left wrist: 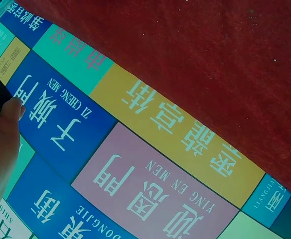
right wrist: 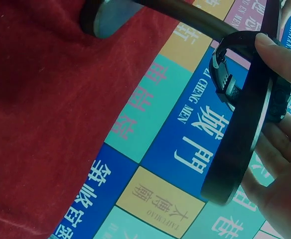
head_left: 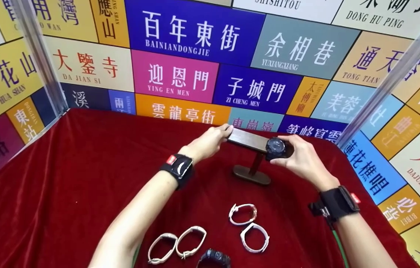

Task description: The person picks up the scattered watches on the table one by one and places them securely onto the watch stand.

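Open red cloth point(head_left: 64, 178) across left and centre of frame, blocked at centre by stand point(head_left: 251, 156), at lower centre by scattered watches point(head_left: 249, 223), hemmed by sign walls point(head_left: 180, 56) behind and at both sides.

A stand point(head_left: 251, 156) is sitting on the cloth point(head_left: 64, 178) toward the far side of the table, just right of centre, with the sign wall point(head_left: 195, 56) standing behind it. The left hand point(head_left: 210, 141) is holding the left end of the stand's bar, and the right hand point(head_left: 301, 160) is holding a watch point(head_left: 276, 147) at the bar's right end. Near the front edge, five more watches are lying on the cloth: two bands point(head_left: 176, 243) side by side at the left, two bands point(head_left: 249, 225) one behind the other at the right, and a watch face point(head_left: 213, 258) between them, nearest of all.
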